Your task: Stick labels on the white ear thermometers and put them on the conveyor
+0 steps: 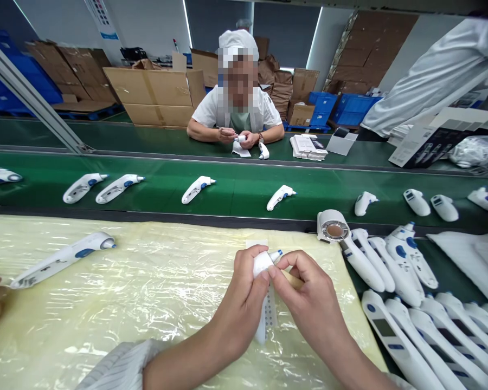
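Both hands close on one white ear thermometer (263, 265) above the yellow plastic sheet (146, 287).

The thermometer is white with a blue-ringed tip and a dotted strip hanging below it; it looks like light, rigid, smooth plastic, best gripped round the body, clear of the probe tip. The left hand (244, 303) wraps its body, and the right hand (309, 303) pinches near the tip, the two hands touching. Another thermometer (65, 257) lies to the left on the sheet, a pile of finished ones (410, 303) lies to the right, and more ride the green conveyor (236, 192) beyond, where a co-worker (238, 114) sits.
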`<state>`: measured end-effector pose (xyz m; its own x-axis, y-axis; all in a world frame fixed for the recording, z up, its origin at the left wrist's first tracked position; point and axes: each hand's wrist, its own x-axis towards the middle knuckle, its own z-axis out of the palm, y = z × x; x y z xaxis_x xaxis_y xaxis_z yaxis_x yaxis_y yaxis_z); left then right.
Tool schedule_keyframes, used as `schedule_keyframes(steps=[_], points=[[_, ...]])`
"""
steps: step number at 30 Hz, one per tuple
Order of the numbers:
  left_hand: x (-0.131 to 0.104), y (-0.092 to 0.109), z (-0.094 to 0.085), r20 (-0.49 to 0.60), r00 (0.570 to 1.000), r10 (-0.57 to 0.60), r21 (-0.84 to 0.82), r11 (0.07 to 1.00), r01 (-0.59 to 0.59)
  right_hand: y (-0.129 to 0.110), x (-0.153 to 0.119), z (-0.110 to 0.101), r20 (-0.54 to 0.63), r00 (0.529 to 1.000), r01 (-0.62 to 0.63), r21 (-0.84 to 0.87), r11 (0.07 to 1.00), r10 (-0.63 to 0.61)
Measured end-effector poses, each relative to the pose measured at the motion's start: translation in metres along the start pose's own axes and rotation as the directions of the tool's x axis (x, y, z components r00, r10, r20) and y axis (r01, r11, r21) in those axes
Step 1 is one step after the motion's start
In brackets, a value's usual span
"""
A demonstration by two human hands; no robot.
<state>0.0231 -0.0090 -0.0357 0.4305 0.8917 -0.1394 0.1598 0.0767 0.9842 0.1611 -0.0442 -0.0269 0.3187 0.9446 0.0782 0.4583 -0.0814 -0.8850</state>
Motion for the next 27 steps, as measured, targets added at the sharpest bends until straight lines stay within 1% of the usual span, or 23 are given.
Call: schedule_keyframes(steps=[4,7,14,17,20,22,24,25,27], points=[[0.0,-0.003,0.0,-0.023,0.999,0.038,0.006,0.999,-0.037,0.0,-0.001,0.0,0.001,1.0,0.009,-0.001,1.0,-0.009],[0.0,-0.002,-0.001,-0.028,0.999,0.037,-0.005,0.999,-0.038,-0.002,0.0,-0.001,0.014,1.0,0.021,0.001,1.0,-0.021],[0.002,0.006,-0.004,0.005,0.998,-0.057,-0.044,0.997,0.057,-0.004,-0.001,-0.002,0.015,0.998,0.056,0.023,0.998,-0.057],[0.003,0.011,-0.004,0.01,0.995,-0.103,-0.041,0.994,0.103,-0.005,-0.002,-0.004,0.013,0.999,0.051,0.047,0.998,-0.052],[0.001,0.015,-0.005,0.003,0.991,-0.133,-0.034,0.991,0.133,-0.004,-0.002,-0.005,0.002,0.999,0.048,0.064,0.997,-0.049],[0.001,0.016,-0.008,-0.015,0.99,-0.142,-0.03,0.989,0.141,-0.001,-0.002,-0.005,-0.008,0.997,0.075,0.077,0.994,-0.074],[0.006,0.017,-0.013,-0.03,0.989,-0.147,-0.03,0.989,0.146,0.001,-0.001,-0.003,-0.018,0.995,0.098,0.106,0.99,-0.096],[0.012,0.017,-0.017,-0.029,0.988,-0.151,-0.039,0.988,0.15,0.001,-0.001,-0.002,-0.03,0.995,0.096,0.126,0.987,-0.093],[0.034,0.02,-0.024,-0.029,0.987,-0.156,-0.043,0.987,0.154,0.001,-0.002,0.002,-0.065,0.996,0.077,0.176,0.981,-0.066]])
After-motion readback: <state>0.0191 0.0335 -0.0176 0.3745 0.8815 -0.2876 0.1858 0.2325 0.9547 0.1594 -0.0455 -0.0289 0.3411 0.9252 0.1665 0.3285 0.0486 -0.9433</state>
